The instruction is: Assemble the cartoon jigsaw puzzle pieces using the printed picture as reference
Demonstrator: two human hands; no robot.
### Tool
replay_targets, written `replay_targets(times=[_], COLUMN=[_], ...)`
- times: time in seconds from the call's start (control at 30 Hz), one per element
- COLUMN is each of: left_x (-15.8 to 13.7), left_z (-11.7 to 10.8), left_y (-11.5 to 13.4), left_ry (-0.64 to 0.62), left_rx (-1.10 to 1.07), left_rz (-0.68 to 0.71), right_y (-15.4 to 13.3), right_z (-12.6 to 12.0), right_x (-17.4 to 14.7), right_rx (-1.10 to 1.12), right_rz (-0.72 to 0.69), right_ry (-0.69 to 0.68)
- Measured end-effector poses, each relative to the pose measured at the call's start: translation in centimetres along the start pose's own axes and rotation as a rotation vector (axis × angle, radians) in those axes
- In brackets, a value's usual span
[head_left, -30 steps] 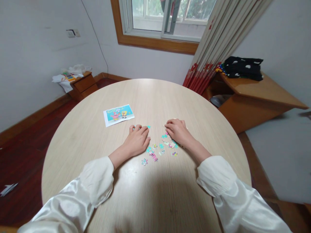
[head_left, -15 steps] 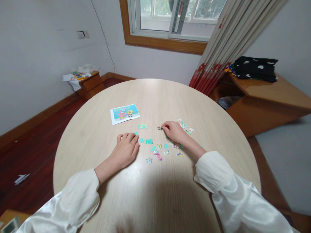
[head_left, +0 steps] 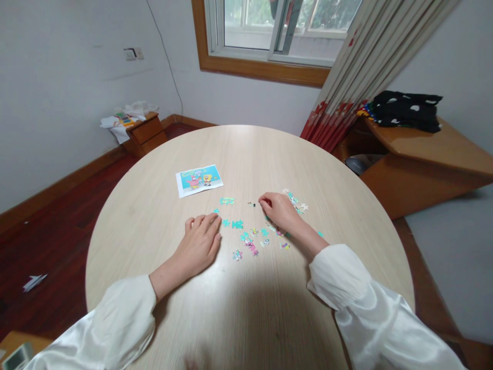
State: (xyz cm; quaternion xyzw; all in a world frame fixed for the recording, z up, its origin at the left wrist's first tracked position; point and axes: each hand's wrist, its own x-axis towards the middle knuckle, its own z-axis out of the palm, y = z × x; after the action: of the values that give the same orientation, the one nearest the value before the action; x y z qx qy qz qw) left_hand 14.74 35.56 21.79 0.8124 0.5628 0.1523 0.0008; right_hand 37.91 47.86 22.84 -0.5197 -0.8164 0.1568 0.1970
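Note:
My left hand [head_left: 199,237] rests on the table, fingers loosely bent and slightly apart, holding nothing. A small teal puzzle piece [head_left: 216,210] lies just beyond its fingertips. My right hand [head_left: 283,209] has its thumb and fingers together, with nothing visible in them. Just left of those fingertips, and apart from them, a small puzzle piece [head_left: 251,204] lies on the table. Between the hands are joined teal pieces [head_left: 238,224], a pink character section [head_left: 251,247] and several loose pieces. A yellow-teal joined strip [head_left: 227,201] lies farther back. My right hand partly hides some pieces.
A printed cartoon picture [head_left: 199,181] lies at the back left of the round table [head_left: 246,149]. Beyond my right hand is a heap of puzzle pieces [head_left: 296,203], some face down. A wooden cabinet [head_left: 427,164] stands to the right, below the curtain [head_left: 358,67].
My right hand has let go of the small puzzle piece and drawn slightly right, leaving it on the table. My left hand stays nearly where it was.

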Motion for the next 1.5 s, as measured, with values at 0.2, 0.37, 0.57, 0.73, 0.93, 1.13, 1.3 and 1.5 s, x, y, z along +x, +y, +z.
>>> replay_targets(times=[0.2,0.37,0.57,0.73,0.93,1.13,1.3,1.5], left_x=[0.5,0.9,2.0,1.8,0.4,0.6,1.5,2.3], left_z=[1.7,1.9,1.8,1.1,0.4,0.8,1.1,1.3], left_y=[1.6,3.1,4.5,2.6,-2.0,-3.7,-2.8,-2.1], left_ry=[-0.097,-0.196,-0.204,0.049,0.207,0.076,0.036,0.041], left_rx=[0.047,0.053,-0.049,-0.184,-0.185,-0.109,-0.055,-0.072], left_rz=[0.14,0.183,0.181,0.144,0.001,0.123,0.13,0.129], right_y=[0.9,0.6,0.4,0.6,0.3,-2.0,-4.9,-6.4], right_z=[0.6,1.2,1.9,1.8,1.5,2.1,2.2,2.9], right_x=[-0.4,-0.5,-0.6,-1.2,-1.2,-0.2,0.6,0.7], right_rx=[-0.042,-0.046,-0.036,-0.005,0.021,-0.107,-0.192,-0.201], right_rz=[-0.15,-0.24,-0.28,-0.293,-0.297,-0.355,-0.34,-0.32], right_ry=[0.007,-0.016,0.01,0.028,-0.026,-0.092,-0.171,-0.187])
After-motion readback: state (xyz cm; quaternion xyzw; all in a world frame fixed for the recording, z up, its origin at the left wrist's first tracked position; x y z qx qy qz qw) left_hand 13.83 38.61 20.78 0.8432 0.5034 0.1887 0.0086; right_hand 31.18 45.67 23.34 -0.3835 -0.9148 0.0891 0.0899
